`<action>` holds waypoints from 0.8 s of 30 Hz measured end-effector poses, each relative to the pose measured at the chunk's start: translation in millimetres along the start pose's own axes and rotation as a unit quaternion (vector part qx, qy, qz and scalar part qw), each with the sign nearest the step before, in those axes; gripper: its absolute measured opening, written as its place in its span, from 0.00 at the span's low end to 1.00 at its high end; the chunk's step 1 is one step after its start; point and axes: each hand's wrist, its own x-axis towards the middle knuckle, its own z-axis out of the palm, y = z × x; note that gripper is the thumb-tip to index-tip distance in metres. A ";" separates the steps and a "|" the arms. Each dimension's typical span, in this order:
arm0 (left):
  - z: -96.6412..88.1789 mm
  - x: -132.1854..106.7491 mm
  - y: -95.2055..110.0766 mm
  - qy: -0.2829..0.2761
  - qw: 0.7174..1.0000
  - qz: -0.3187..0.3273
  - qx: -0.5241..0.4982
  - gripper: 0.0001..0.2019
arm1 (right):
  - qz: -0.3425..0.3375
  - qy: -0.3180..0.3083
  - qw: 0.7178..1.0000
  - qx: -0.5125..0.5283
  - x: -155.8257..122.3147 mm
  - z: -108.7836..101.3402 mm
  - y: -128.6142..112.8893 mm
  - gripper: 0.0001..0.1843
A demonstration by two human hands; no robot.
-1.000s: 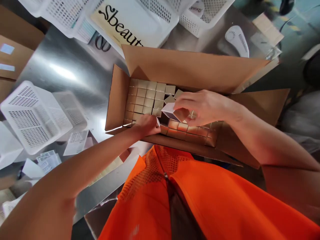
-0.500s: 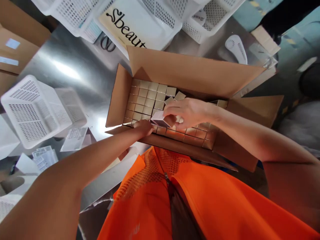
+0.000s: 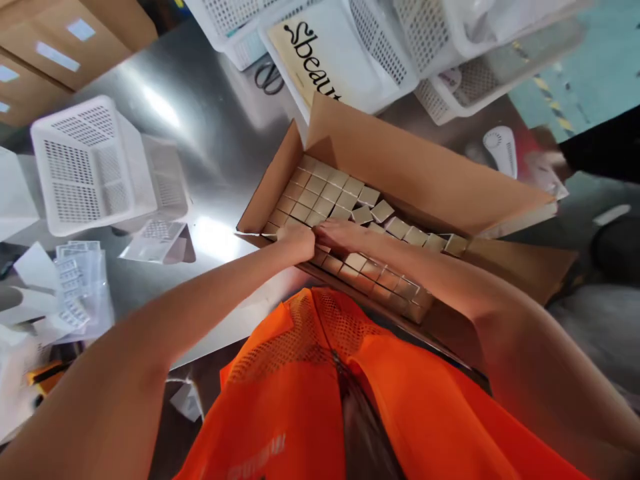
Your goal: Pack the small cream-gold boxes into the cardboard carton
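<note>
Orange mesh vest (image 3: 320,373) fills the near edge of the view. Beyond it, both hands rest inside an open cardboard carton (image 3: 400,157) on the steel bench (image 3: 150,133): the left hand (image 3: 299,239) and right hand (image 3: 340,235) lie flat, fingers extended, pressing on the packed rows of small gold boxes (image 3: 325,193) near the carton's near-left corner. White perforated baskets (image 3: 85,160) stand toward the bench's far and left edges.

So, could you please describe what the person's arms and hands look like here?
Both forearms are bare, with no sleeves. The left hand and right hand wear no gloves; no rings or watch show. An orange mesh vest with a dark centre zip covers the chest.
</note>
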 end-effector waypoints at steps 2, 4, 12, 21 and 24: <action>-19.0 -31.8 -18.5 0.076 0.997 0.003 -0.020 0.19 | 0.034 0.014 0.999 -0.004 5.6 8.5 -0.2 0.16; -24.9 -73.8 -55.6 0.240 0.966 0.017 -0.096 0.17 | 0.073 0.039 0.997 -0.004 2.5 11.6 -3.8 0.18; 145.2 -240.5 -260.9 0.463 0.675 -0.460 -0.343 0.10 | 0.190 0.312 0.929 0.060 -34.7 -63.4 -47.8 0.32; 295.4 -242.6 -382.0 0.474 0.453 -0.533 -0.535 0.20 | 0.063 0.004 0.990 0.125 153.7 -34.9 -219.6 0.36; 310.0 -219.3 -412.6 0.458 0.444 -0.490 -0.595 0.23 | 0.106 -0.067 0.987 0.101 209.6 11.9 -234.9 0.48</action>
